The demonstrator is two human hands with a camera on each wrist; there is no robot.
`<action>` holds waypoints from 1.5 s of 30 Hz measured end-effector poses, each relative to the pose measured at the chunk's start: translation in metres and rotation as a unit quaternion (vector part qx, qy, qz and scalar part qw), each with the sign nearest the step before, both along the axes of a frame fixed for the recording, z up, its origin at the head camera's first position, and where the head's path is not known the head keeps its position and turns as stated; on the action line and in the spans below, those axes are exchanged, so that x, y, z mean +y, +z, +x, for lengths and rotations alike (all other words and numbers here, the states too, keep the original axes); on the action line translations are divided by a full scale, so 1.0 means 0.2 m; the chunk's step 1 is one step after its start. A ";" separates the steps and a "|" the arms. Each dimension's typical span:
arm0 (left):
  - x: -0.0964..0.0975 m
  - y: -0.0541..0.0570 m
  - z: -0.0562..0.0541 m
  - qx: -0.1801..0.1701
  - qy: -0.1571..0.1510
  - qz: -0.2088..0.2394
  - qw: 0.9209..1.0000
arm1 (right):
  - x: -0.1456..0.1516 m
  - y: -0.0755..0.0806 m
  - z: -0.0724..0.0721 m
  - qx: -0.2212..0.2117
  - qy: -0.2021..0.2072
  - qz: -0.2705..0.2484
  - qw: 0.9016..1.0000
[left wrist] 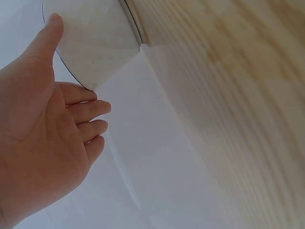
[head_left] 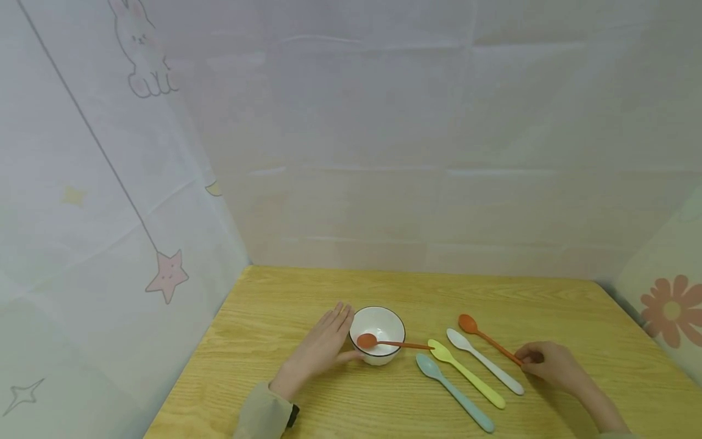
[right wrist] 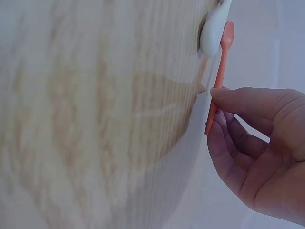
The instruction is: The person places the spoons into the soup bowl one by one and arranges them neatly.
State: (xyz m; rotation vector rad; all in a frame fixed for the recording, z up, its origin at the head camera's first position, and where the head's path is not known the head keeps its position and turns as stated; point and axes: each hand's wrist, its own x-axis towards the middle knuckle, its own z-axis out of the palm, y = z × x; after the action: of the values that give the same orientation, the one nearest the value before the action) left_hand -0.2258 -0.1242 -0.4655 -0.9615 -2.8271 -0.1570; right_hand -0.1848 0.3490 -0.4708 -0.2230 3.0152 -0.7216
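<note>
An orange spoon [head_left: 495, 345] has its handle end pinched between the thumb and fingers of my right hand [head_left: 554, 366]. The right wrist view shows the same orange spoon [right wrist: 220, 67] with its head pointing away from the hand. My left hand [head_left: 320, 344] rests against the left side of a white bowl [head_left: 378, 360] with a dark rim, fingers extended, thumb at the front. In the left wrist view the thumb and index fingertip lie at the rim of the bowl [left wrist: 97, 38]. Another orange spoon [head_left: 403, 345] lies across the bowl, its handle reaching right past the rim.
Right of the bowl, a pale blue spoon [head_left: 455, 393], a yellow spoon [head_left: 471, 378] and a white spoon [head_left: 488, 363] lie side by side at a slant on the wooden table [head_left: 329, 408]. Pale printed cloth [head_left: 384, 152] hangs behind the table and at its sides.
</note>
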 end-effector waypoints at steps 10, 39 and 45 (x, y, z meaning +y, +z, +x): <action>0.00 0.01 0.00 -0.002 -0.001 0.004 1.000 | 0.00 0.01 0.00 -0.006 -0.002 -0.006 1.000; 0.00 0.01 0.01 -0.009 0.001 0.003 1.000 | 0.00 0.09 0.00 0.000 0.008 -0.025 1.000; 0.00 0.01 0.00 -0.006 0.000 0.005 1.000 | -0.01 0.12 -0.01 0.024 0.020 -0.004 1.000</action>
State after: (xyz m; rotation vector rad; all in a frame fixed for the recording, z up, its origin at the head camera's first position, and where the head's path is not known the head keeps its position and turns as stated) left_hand -0.2255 -0.1238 -0.4642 -0.9616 -2.8347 -0.1769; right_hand -0.1868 0.3462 -0.4464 -0.3032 3.0434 -0.7352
